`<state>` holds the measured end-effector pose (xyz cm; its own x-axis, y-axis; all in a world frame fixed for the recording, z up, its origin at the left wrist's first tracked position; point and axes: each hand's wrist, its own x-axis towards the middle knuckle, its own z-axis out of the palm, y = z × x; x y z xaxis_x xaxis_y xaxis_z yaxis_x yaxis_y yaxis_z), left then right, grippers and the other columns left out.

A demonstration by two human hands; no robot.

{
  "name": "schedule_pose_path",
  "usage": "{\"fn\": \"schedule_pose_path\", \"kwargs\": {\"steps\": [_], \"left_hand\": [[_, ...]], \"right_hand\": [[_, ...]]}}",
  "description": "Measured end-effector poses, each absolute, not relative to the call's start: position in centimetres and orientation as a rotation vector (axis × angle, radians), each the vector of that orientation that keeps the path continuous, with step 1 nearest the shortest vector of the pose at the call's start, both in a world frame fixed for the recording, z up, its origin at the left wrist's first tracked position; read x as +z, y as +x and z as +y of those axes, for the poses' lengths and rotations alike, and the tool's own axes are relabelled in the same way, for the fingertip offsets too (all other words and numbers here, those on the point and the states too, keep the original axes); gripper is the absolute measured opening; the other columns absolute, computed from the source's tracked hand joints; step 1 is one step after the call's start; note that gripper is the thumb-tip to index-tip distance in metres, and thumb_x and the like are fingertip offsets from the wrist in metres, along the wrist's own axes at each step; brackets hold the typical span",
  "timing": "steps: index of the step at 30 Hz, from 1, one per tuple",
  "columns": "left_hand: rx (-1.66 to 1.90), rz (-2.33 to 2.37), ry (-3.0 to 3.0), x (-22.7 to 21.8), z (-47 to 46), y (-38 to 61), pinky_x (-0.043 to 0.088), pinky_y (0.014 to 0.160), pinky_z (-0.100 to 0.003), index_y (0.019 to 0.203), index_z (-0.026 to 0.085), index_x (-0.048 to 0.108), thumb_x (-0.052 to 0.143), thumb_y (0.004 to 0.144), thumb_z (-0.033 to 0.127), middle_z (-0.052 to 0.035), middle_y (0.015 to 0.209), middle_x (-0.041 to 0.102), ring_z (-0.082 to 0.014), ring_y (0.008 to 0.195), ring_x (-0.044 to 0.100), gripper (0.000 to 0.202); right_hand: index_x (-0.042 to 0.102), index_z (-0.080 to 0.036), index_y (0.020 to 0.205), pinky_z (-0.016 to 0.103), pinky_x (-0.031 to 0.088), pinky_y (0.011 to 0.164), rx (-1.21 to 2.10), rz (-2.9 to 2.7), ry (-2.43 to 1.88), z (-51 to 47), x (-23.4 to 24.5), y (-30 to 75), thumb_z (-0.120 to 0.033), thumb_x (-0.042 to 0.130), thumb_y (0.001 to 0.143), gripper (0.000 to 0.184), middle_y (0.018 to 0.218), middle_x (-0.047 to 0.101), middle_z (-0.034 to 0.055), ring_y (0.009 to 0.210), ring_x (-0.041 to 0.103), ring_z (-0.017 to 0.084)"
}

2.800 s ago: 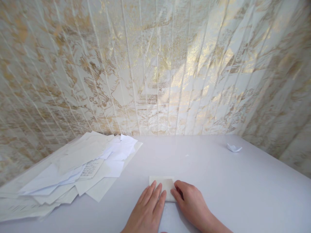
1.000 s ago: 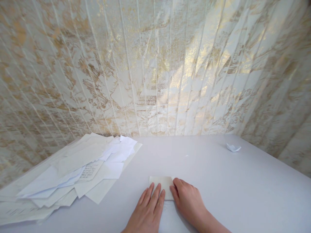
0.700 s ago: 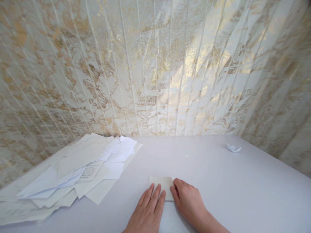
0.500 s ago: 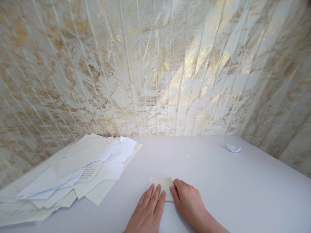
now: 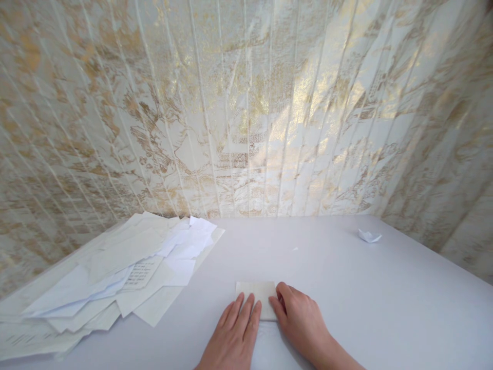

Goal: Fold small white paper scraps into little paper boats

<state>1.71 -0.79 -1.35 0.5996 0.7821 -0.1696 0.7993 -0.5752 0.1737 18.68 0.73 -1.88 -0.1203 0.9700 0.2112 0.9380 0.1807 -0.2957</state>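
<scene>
A small folded white paper (image 5: 259, 293) lies flat on the white table (image 5: 346, 298), near its front edge. My left hand (image 5: 234, 336) rests flat on the paper's near left part, fingers stretched out together. My right hand (image 5: 298, 321) presses on the paper's right edge with bent fingers. The near half of the paper is hidden under both hands.
A loose heap of white paper sheets (image 5: 111, 272) covers the table's left side. A small folded paper boat (image 5: 370, 236) sits at the far right, close to the gold-patterned wall (image 5: 246, 103) that runs behind and along both sides.
Both hands stay pressed on the folded paper, almost in the same place; only slight shifts of the fingers and of the view.
</scene>
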Motion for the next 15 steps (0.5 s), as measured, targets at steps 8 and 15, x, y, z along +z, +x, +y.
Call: {"fn": "schedule_pose_path", "kwargs": {"steps": [8, 15], "left_hand": [[-0.144, 1.314, 2.599, -1.5, -0.8, 1.9, 0.025, 0.101, -0.048, 0.133, 0.011, 0.023, 0.031, 0.08, 0.009, -0.0132, 0.139, 0.019, -0.0303, 0.127, 0.015, 0.054], [-0.168, 1.325, 2.654, -1.6, -0.8, 1.8, 0.025, 0.101, -0.045, 0.134, 0.011, 0.023, 0.029, 0.081, 0.009, -0.0121, 0.139, 0.019, -0.0293, 0.127, 0.015, 0.053]], "right_hand": [[0.049, -0.016, 0.097, 0.029, 0.042, 0.07, 0.049, -2.126, -1.262, -1.0, -1.7, 19.7, -0.013, 0.036, 0.084, 0.019, 0.09, 0.058, 0.0092, 0.082, 0.054, 0.019], [0.054, -0.019, 0.079, 0.03, 0.037, 0.07, -0.061, -2.283, -1.105, -1.2, -3.0, 18.7, -0.008, 0.039, 0.079, 0.018, 0.078, 0.06, 0.0052, 0.076, 0.052, 0.019]]}}
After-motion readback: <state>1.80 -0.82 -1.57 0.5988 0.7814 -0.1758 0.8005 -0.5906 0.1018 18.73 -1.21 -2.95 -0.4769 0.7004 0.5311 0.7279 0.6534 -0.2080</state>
